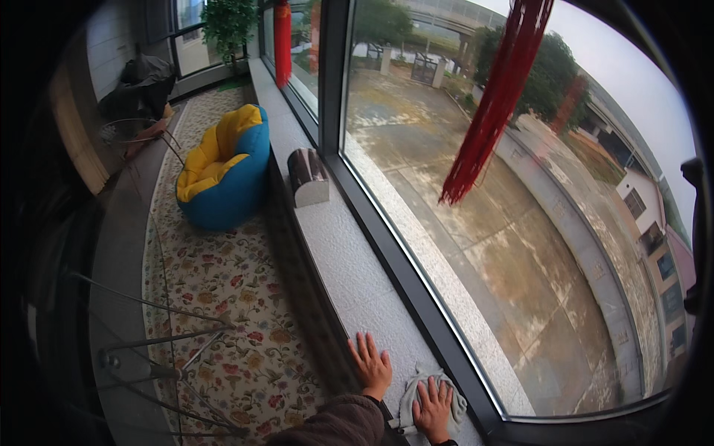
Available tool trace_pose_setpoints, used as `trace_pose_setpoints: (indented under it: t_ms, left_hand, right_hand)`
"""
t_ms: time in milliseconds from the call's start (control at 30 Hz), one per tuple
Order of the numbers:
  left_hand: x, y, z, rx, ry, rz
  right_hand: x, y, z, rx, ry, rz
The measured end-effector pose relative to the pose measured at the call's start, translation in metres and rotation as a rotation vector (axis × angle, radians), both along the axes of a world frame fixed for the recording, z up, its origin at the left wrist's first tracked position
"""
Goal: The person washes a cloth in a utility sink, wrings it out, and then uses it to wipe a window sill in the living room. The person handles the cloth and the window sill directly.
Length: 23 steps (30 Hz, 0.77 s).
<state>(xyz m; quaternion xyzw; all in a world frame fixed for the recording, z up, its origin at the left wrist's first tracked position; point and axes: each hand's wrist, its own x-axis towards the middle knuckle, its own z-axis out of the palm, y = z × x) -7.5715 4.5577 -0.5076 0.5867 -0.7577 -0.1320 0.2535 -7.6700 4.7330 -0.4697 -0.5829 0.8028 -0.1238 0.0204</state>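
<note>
My left hand (370, 367) lies flat on the pale stone window sill (357, 293), fingers spread, near the sill's inner edge. It holds nothing. To its right, my right hand (433, 410) presses flat on a crumpled light grey-green cloth (405, 407), with the fingers stretched out and slightly apart. The cloth rests on the sill beside the dark window frame (405, 271); part of it is hidden beneath the palm. A dark brown sleeve (335, 424) covers my left forearm.
Farther along the sill stands a round-topped box (307, 178) with a dark glossy cover. A blue and yellow beanbag chair (230, 175) sits on the floral carpet (230, 297). At left is a metal rack (171, 372). Red tassels (494, 111) hang by the window glass.
</note>
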Motion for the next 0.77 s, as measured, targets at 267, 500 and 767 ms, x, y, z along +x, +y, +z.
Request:
trace_pose_setpoints:
  t_ms: [267, 500, 767]
  left_hand:
    - [-0.001, -0.001, 0.005, 0.023, -0.008, -0.004]
    - [0.013, -0.027, -0.004, 0.118, 0.067, -0.049]
    - [0.045, -0.182, -0.027, 0.043, -0.113, -0.109]
  right_hand:
    - [-0.006, -0.004, 0.016, 0.177, 0.063, -0.022]
    - [-0.009, -0.010, 0.003, 0.073, 0.249, 0.042]
    - [0.035, -0.113, -0.040, 0.025, 0.008, -0.120]
